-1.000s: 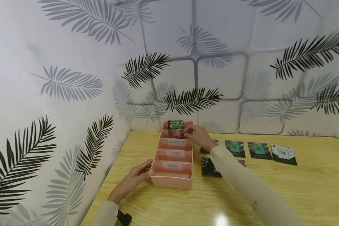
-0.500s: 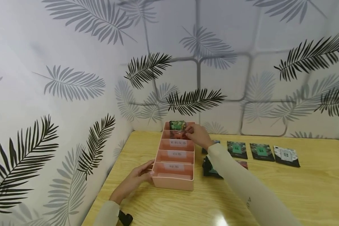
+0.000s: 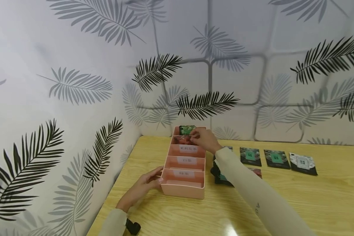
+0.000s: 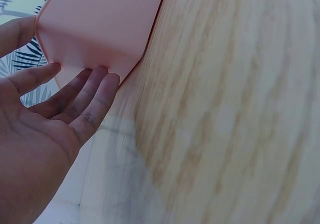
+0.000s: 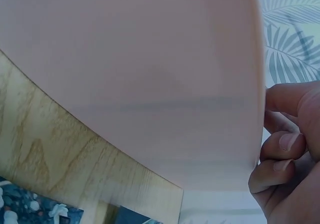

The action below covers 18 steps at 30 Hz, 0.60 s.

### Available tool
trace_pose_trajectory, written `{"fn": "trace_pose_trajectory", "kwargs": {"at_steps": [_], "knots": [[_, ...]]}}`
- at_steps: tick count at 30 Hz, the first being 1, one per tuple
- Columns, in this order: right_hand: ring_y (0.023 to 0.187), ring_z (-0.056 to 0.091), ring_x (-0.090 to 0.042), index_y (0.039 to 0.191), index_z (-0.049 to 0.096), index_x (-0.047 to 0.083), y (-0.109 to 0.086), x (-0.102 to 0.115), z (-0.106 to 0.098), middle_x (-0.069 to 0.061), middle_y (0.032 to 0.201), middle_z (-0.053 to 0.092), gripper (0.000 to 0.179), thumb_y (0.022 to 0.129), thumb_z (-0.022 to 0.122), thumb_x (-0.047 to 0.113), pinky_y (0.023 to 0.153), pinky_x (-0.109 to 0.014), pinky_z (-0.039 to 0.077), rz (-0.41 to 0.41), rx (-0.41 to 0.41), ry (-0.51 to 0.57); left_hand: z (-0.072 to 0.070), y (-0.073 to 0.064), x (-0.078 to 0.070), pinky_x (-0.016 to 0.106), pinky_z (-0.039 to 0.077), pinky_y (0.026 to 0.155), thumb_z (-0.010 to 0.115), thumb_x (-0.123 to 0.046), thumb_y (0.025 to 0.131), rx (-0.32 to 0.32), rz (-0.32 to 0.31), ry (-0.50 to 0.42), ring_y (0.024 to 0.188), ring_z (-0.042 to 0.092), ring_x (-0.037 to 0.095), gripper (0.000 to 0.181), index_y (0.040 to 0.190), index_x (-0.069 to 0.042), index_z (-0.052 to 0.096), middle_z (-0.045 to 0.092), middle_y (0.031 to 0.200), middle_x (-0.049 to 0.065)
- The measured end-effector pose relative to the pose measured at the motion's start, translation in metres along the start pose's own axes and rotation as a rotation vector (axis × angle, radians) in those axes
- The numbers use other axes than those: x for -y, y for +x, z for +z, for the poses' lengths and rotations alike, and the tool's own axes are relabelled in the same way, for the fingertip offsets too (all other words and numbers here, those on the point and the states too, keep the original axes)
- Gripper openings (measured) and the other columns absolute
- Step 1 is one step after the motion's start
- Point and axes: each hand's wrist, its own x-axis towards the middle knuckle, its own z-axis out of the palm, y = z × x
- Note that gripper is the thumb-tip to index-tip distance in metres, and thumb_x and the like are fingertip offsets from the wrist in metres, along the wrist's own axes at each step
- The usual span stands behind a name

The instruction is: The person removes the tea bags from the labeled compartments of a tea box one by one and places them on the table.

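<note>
A pink divided box [image 3: 183,191] stands on the table, Chinese labels on its near dividers. At its near left corner my left hand [image 3: 141,188] grips it, thumb at the rim and fingertips against the outer side [image 4: 95,24]. My right hand [image 3: 206,140] reaches over the right wall into the second compartment from the back. There its fingertips pinch the right end of a red tea packet [image 3: 180,140]. In the right wrist view some fingers curl outside the wall [image 5: 150,84], which hides the packet. A green tea packet [image 3: 187,129] stands in the rearmost compartment.
Right of the box, a row of tea packets includes two with green labels [image 3: 250,155] [image 3: 276,159] and a white one [image 3: 303,163]. Dark packets [image 3: 222,179] and a red-toned one [image 3: 256,171] lie partly under my right sleeve. Patterned walls close off the left and back.
The red packet has shifted and tilted slightly in its compartment, and more of it shows. My right fingertips have risen a little. My left hand keeps its hold on the box.
</note>
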Motion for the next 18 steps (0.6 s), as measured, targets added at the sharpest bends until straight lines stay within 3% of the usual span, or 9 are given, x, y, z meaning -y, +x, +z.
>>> {"fn": "trace_pose_trajectory", "kwargs": {"at_steps": [9,18], "knots": [[0.084,0.066,-0.014,0.116,0.069,0.015,0.002,0.014,0.001,-0.001,0.098,0.07,0.025,0.091,0.066,0.02,0.071,-0.036,0.054,-0.049,0.025,-0.074,0.0,0.0,-0.001,0.04,0.048,0.093,0.052,-0.027,0.1,-0.005,-0.011,-0.007,0.121,0.05,0.028,0.056,0.151,-0.022,0.03,0.047,0.139,0.01],[0.071,0.061,-0.008,0.096,0.075,0.018,0.005,0.014,0.01,0.006,0.085,0.068,0.013,0.09,0.068,0.027,0.066,-0.033,0.053,-0.087,-0.005,-0.14,0.001,-0.001,-0.003,0.035,0.048,0.094,0.052,-0.028,0.1,-0.019,-0.011,0.014,0.123,0.048,0.028,0.056,0.151,-0.021,0.03,0.046,0.14,0.012]]}}
